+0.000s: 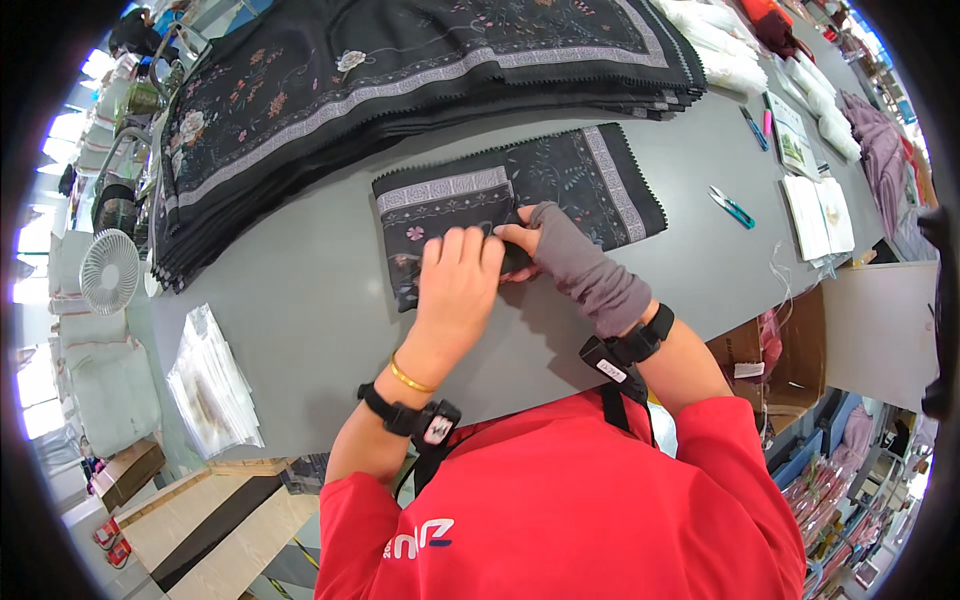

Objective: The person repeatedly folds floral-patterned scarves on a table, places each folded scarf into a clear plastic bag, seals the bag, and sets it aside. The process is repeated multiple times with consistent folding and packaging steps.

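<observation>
A black scarf with a floral print and a grey-white patterned border lies folded on the grey table in front of me. My left hand is closed on its near side, fingers together and bent over the cloth. Across from it, my right hand, in a grey fingerless sleeve, pinches the scarf's near edge between thumb and fingers. Both hands nearly meet at the middle of the scarf, and some fingertips are hidden under the cloth. Behind it spreads a large stack of matching black scarves.
Clear plastic bags lie at the table's left. To the right are thread snips, pens, a booklet and white packets. White bundles rest at the far right. A small fan stands past the left edge.
</observation>
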### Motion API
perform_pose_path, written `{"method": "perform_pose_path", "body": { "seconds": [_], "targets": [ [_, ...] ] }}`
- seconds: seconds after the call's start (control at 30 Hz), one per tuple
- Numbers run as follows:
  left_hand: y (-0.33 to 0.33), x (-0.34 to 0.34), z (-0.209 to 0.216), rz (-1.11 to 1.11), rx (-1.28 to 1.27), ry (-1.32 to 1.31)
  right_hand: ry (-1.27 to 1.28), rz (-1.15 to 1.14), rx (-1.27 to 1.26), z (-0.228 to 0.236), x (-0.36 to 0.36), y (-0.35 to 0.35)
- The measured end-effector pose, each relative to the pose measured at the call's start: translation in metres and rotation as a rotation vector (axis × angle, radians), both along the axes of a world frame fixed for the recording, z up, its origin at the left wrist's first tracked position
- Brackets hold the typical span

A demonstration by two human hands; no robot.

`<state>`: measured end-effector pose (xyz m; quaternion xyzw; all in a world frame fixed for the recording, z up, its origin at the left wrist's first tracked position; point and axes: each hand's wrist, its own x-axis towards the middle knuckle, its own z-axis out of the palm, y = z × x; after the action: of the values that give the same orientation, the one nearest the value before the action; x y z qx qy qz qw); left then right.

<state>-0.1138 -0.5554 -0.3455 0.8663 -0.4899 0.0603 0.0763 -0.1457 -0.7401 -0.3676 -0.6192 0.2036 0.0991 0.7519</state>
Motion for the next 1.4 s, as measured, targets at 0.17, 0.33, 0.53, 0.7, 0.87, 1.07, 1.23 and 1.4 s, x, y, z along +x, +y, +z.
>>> {"method": "perform_pose_path", "body": {
  "seconds": [0.17, 0.33, 0.53, 0.7, 0.87, 1.07, 1.23, 1.4],
  "targets": [
    [0.067, -0.008, -0.024, 0.072, 0.021, -0.088, 0.103, 0.12, -0.454, -0.03, -0.007, 0.007],
    [0.087, -0.001, -0.022, -0.051, 0.178, -0.044, -0.295, 0.064, -1.232, -0.008, -0.037, -0.024],
    [0.038, 0.012, 0.009, -0.02, 0.008, 0.203, -0.39, -0.362, -1.85, -0.01, -0.085, -0.116],
    [0.011, 0.014, -0.034, 0.147, -0.242, 0.216, -0.363, -0.399, -0.814, -0.002, -0.051, -0.077],
    [0.07, 0.043, -0.032, 0.493, -1.205, 1.264, -0.941, 0.117, -1.188, 0.033, 0.006, 0.046],
    [0.083, 0.066, -0.038, 0.735, -0.939, 1.346, -0.797, 0.45, -1.171, 0.017, 0.002, 0.097],
    [0.082, 0.065, -0.056, 0.518, -1.002, 1.322, -0.739, 0.323, -1.257, -0.004, -0.02, 0.012],
    [0.092, 0.058, -0.049, 0.534, -1.061, 1.355, -0.866, 0.791, -1.43, -0.026, -0.015, 0.006]
  ]
}}
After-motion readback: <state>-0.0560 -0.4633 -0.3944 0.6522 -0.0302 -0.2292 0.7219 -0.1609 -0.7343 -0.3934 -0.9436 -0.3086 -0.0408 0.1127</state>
